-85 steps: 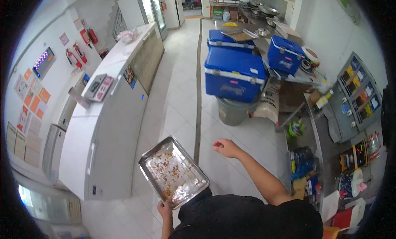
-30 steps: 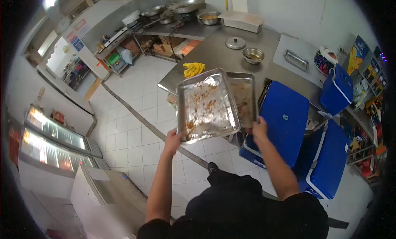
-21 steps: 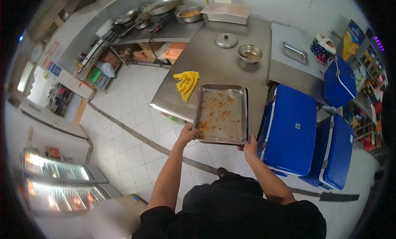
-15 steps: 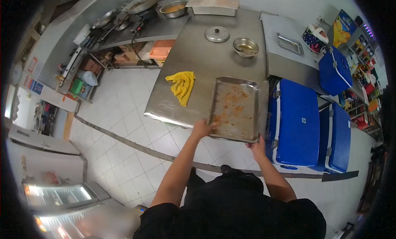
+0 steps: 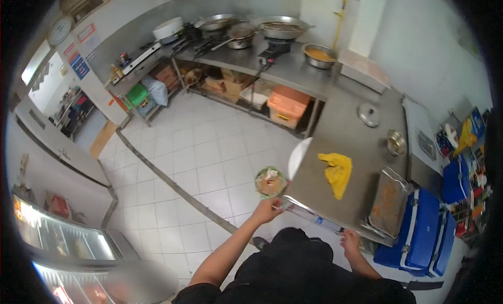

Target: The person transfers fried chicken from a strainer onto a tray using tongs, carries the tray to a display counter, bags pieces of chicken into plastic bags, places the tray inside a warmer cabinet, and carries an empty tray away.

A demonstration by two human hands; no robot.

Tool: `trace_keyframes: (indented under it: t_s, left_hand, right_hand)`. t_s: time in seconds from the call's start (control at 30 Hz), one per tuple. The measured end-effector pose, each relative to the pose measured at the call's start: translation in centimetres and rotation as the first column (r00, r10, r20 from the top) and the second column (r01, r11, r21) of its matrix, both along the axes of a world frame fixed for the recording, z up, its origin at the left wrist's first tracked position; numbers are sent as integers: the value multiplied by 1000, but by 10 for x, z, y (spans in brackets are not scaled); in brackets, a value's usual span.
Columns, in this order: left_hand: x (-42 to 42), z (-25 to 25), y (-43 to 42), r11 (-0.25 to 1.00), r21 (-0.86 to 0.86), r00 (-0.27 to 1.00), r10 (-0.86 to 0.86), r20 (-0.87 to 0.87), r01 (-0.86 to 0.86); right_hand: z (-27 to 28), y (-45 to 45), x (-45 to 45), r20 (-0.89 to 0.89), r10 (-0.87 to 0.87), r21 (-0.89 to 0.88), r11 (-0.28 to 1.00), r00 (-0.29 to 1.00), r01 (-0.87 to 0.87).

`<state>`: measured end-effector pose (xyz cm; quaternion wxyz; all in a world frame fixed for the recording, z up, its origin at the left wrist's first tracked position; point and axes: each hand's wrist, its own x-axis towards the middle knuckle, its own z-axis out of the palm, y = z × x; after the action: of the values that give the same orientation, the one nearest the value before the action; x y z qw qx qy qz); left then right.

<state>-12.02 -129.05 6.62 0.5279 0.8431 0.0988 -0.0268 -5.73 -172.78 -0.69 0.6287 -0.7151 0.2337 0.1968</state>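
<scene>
My left hand (image 5: 268, 210), fingers curled, is by the near left corner of the steel table (image 5: 361, 115). A green-rimmed round container (image 5: 270, 182) with white and brown contents stands just beyond it. Close to the table's front edge, my right hand (image 5: 352, 242) has its fingers bent. Between the hands, below the edge, runs a narrow, clear-looking strip with a blue mark (image 5: 319, 219); I cannot make out whether either hand grips it. The food-stained metal tray (image 5: 389, 202) lies on the table's right side, apart from both hands. A crumpled yellow cloth (image 5: 337, 173) lies left of it.
Blue cooler boxes (image 5: 422, 225) stand right of the table. Farther back on it are a pot lid (image 5: 368, 115) and a metal bowl (image 5: 396, 142). Woks (image 5: 280, 29) line the rear counter, above an orange bin (image 5: 288, 106). A dark strip (image 5: 178, 188) crosses the tiled floor.
Both hands have let go of the tray, which now lies on the table. My left hand has moved to the table's left corner. The view has swung left, bringing the green-rimmed container into sight.
</scene>
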Motion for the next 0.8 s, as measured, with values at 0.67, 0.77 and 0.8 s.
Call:
trace_keyframes:
  t_s: [0.67, 0.77, 0.8]
  left_hand:
    - [-482, -200, 624, 437, 784, 514, 839, -178, -442]
    - [-559, -179, 587, 520, 710, 94, 832, -547, -476]
    - [-571, -183, 579, 112, 433, -251, 676, -693, -894]
  right_hand:
    - [-2, 931, 120, 384, 901, -548, 45, -204, -835]
    - [48, 1105, 86, 300, 864, -540, -195, -404, -819]
    - [59, 1156, 71, 313, 851, -513, -222, -422, -829]
